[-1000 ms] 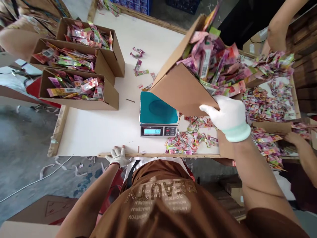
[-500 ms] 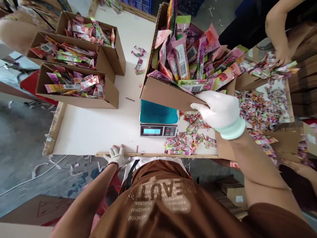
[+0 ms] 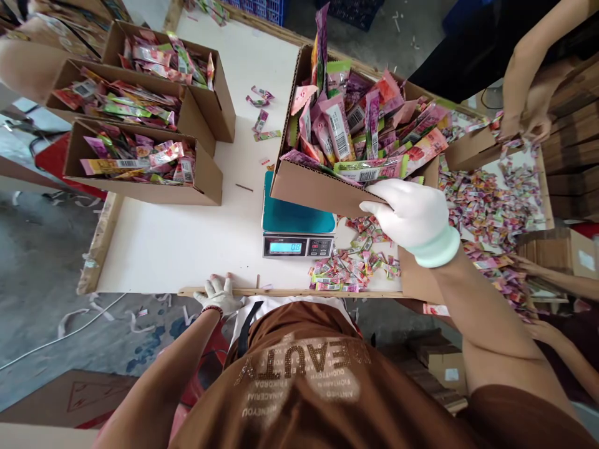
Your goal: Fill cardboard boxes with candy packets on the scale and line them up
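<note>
In a white glove, my right hand (image 3: 412,215) grips the near rim of a cardboard box (image 3: 322,190), fingers closed over its edge. The box is heaped with colourful candy packets (image 3: 339,128) and sits over the back part of a digital scale (image 3: 299,218) with a teal pan. Whether its base rests on the pan is hidden. The scale's display (image 3: 286,247) reads about 0.8. My left hand (image 3: 219,294), gloved with bare fingertips, lies with fingers spread on the table's near edge, holding nothing.
Several filled cardboard boxes (image 3: 206,171) stand at the left of the white table (image 3: 178,240). Loose packets (image 3: 344,271) lie right of the scale, with a larger pile (image 3: 486,206) farther right. Co-workers' hands (image 3: 524,125) are among packets at the right. Blue crates stand beyond the table.
The box tilts less toward me, and its far side has come lower and nearer. My right hand keeps its grip. At the right, a co-worker's hands have let packets go. My left hand stays put.
</note>
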Motion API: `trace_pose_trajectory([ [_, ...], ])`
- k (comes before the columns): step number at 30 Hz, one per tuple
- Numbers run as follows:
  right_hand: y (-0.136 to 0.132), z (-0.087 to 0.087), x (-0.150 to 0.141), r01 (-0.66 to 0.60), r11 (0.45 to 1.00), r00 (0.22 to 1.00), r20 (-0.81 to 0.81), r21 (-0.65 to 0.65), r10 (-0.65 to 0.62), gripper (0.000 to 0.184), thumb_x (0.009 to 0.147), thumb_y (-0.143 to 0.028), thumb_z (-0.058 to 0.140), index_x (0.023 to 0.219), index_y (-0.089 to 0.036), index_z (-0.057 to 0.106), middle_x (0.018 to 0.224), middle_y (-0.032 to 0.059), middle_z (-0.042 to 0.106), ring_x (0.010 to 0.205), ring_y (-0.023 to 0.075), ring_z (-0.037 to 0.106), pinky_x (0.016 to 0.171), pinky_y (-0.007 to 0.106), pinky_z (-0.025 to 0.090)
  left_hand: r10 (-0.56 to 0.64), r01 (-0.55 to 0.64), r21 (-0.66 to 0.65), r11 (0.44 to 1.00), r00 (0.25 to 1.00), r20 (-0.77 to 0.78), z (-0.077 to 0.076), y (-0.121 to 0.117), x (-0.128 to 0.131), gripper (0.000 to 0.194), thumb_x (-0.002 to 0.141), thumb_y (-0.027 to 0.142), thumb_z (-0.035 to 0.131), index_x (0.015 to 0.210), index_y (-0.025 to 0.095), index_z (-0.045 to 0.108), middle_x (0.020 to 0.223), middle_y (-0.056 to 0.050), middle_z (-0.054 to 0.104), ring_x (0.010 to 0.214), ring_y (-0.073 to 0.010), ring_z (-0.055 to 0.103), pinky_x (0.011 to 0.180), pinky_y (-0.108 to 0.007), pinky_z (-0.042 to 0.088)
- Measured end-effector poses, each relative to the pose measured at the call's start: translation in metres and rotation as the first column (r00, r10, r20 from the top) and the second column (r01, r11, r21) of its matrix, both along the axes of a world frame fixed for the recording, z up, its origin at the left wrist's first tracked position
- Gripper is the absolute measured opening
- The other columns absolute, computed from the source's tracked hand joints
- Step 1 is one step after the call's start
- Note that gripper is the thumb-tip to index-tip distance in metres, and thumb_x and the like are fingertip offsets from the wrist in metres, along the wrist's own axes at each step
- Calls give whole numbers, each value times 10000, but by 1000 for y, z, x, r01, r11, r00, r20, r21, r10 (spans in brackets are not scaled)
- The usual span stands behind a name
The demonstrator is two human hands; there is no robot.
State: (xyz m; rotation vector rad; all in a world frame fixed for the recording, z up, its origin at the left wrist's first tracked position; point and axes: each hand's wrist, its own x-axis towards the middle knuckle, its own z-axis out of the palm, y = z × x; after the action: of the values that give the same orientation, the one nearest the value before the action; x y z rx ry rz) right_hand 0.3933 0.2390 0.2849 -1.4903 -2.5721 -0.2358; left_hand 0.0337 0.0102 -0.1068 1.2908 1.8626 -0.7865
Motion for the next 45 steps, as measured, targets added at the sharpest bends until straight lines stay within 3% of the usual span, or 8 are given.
trace_pose_trajectory([
  [4, 0, 2, -2, -50, 998, 999, -14, 41, 51, 295, 1054, -378, 567, 1017, -238, 824, 980, 48, 814, 876, 230, 744, 713, 339, 501, -9, 9, 1, 1000, 1000, -4, 1, 1, 0, 1269, 782, 786, 583, 1759, 162, 65, 1778, -273, -100, 1647, -485, -76, 1213, -770, -1],
  [26, -1, 4, -3, -32, 999, 999, 0, -6, 32, 237, 1032, -369, 611, 1013, -247, 813, 966, 53, 797, 877, 246, 729, 723, 342, 488, -14, 14, -23, 1000, 1000, -5, 11, 5, 3, 1271, 779, 732, 630, 1758, 168, 48, 1778, -274, -98, 1646, -494, -68, 1226, -751, -21],
  [32, -10, 3, 18, -77, 993, 995, -52, 93, 82, 259, 1040, -371, 616, 976, -210, 809, 881, 48, 791, 821, 223, 723, 665, 312, 449, -10, 10, -10, 1000, 1000, -10, 6, 4, 2, 1281, 775, 717, 648, 1757, 154, 50, 1775, -274, -116, 1633, -520, -89, 1216, -760, -42],
  [34, -20, -2, 34, -33, 993, 998, -48, 117, 38, 283, 1035, -381, 614, 909, -201, 792, 801, 47, 760, 746, 211, 688, 624, 307, 408, -13, 13, -18, 1000, 1000, -17, 6, 4, 3, 1274, 777, 737, 634, 1757, 148, 70, 1775, -276, -110, 1634, -518, -91, 1212, -768, -42],
  [37, -39, -16, 68, 161, 980, 987, -17, 116, -160, 382, 1014, -448, 603, 742, -201, 707, 670, 42, 657, 623, 191, 570, 582, 307, 313, -27, 26, -29, 999, 999, -38, 6, 5, 4, 1227, 812, 786, 556, 1760, 179, 69, 1781, -261, -107, 1647, -484, -91, 1205, -786, -22],
  [40, -57, -42, 104, 369, 927, 929, 6, 68, -371, 416, 961, -481, 645, 654, -204, 600, 621, 35, 584, 598, 178, 489, 587, 298, 252, -26, 25, -33, 999, 998, -52, 7, 6, 4, 1197, 835, 792, 517, 1762, 209, 35, 1785, -237, -132, 1658, -452, -87, 1209, -788, 22],
  [43, -65, -82, 132, 552, 834, 834, 49, -24, -550, 339, 921, -443, 694, 707, -186, 640, 692, 68, 645, 659, 194, 528, 617, 294, 245, -23, 20, -55, 998, 998, -57, 8, 8, 5, 1206, 831, 764, 551, 1760, 212, 15, 1782, -236, -149, 1661, -440, -92, 1213, -782, 70],
  [45, -63, -115, 142, 663, 742, 749, 119, -101, -652, 301, 927, -427, 704, 792, -157, 704, 786, 107, 708, 712, 212, 568, 632, 299, 244, -23, 18, -73, 997, 998, -60, 12, 11, 6, 1196, 835, 743, 563, 1760, 216, 19, 1783, -232, -149, 1660, -440, -94, 1212, -779, 97],
])
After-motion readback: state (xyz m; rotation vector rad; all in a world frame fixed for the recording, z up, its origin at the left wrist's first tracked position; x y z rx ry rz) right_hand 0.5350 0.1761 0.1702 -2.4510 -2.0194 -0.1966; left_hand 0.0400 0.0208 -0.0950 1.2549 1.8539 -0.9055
